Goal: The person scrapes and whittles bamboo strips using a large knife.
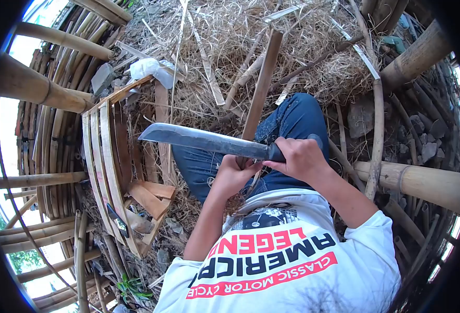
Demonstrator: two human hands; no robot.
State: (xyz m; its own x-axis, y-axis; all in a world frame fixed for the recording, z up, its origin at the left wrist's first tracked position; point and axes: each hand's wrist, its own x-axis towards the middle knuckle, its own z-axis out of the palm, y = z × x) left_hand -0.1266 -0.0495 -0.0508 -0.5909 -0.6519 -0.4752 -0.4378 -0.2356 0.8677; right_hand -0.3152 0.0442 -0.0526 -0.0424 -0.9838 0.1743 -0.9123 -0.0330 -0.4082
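A long machete (204,140) lies across the front of the body, its blade pointing left and its dark handle at the right. My right hand (298,159) is wrapped round that handle. Close beside it, my left hand (233,177) is closed round the lower end of a flat bamboo strip (264,83), which leans up and away behind the blade. The strip's bottom end is hidden by the fingers and the machete. Both hands are above the lap, over the blue jeans (297,117).
A wooden crate (102,161) with loose wood pieces (149,195) stands at the left. Dry shavings (230,47) and cut strips cover the ground ahead. Bamboo poles (428,185) line both sides. A white plastic bag (151,70) lies beyond the crate.
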